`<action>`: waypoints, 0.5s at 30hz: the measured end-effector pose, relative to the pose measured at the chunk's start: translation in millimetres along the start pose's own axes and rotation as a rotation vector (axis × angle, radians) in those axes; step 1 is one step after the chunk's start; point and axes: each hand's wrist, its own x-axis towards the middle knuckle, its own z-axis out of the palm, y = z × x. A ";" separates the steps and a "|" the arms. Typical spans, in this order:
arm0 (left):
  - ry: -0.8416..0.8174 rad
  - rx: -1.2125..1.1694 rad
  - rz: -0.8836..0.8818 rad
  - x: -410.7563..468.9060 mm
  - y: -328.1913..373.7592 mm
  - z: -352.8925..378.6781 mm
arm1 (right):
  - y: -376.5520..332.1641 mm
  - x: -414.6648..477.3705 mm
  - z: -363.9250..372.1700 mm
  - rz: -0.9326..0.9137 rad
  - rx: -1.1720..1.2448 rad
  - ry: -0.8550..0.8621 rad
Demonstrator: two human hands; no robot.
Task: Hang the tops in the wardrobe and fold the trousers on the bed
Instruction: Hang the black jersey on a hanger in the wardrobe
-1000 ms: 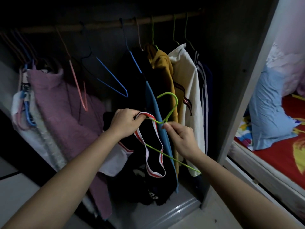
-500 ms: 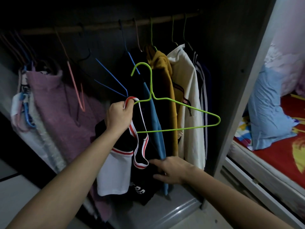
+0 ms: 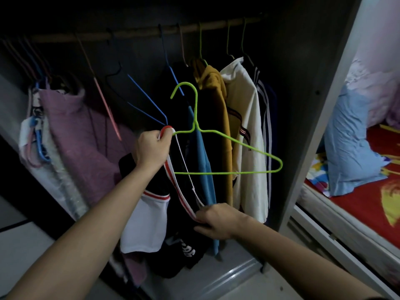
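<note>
Now the left hand [image 3: 151,150] grips hanger [image 3: 227,173] and top's neckband [image 3: 172,177]; right hand [image 3: 216,220] pinches it lower.

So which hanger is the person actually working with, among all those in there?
Look into the dark wardrobe, below its wooden rail, just in front of the mustard top. There the left hand grips a bright green wire hanger by one shoulder. Unlike every other hanger, its hook is off the rail.

The left forearm [image 3: 86,230] and right forearm [image 3: 292,252] are bare along their whole visible length, as are the left hand [image 3: 151,151] and right hand [image 3: 216,220].
</note>
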 end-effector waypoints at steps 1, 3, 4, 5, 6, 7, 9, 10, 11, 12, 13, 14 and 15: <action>0.031 0.042 -0.018 1.6 -6.9 -4.3 | 8.8 -8.4 0.5 0.051 0.022 0.031; 0.104 0.140 -0.063 5.2 -27.0 -15.6 | 33.7 -29.4 -3.7 0.160 0.074 0.137; 0.137 0.181 -0.073 6.8 -39.4 -21.0 | 46.6 -41.0 -8.2 0.217 0.091 0.188; 0.160 0.224 -0.063 7.8 -51.1 -25.5 | 58.1 -52.3 -13.4 0.259 0.093 0.243; 0.170 0.275 -0.039 7.9 -61.1 -28.6 | 67.8 -62.0 -19.1 0.279 0.081 0.306; 0.166 0.330 -0.001 7.0 -68.8 -29.8 | 75.3 -69.9 -24.6 0.283 0.060 0.367; 0.135 0.410 0.092 3.8 -76.8 -27.2 | 83.1 -79.2 -34.7 0.284 0.023 0.436; 0.120 0.424 0.124 2.1 -77.3 -24.5 | 84.8 -80.4 -39.2 0.289 0.011 0.449; 0.108 0.427 0.139 0.7 -76.0 -21.5 | 85.6 -80.0 -43.5 0.298 0.002 0.466; 0.098 0.426 0.146 -0.4 -73.2 -18.5 | 84.8 -78.1 -48.5 0.304 -0.002 0.490; 0.089 0.419 0.154 -1.5 -69.1 -15.4 | 82.1 -74.7 -54.3 0.306 0.001 0.516; 0.080 0.402 0.163 -2.7 -64.1 -12.2 | 78.4 -70.0 -61.4 0.303 0.008 0.540; 0.069 0.374 0.174 -3.7 -58.1 -8.9 | 74.0 -64.4 -69.4 0.295 0.011 0.560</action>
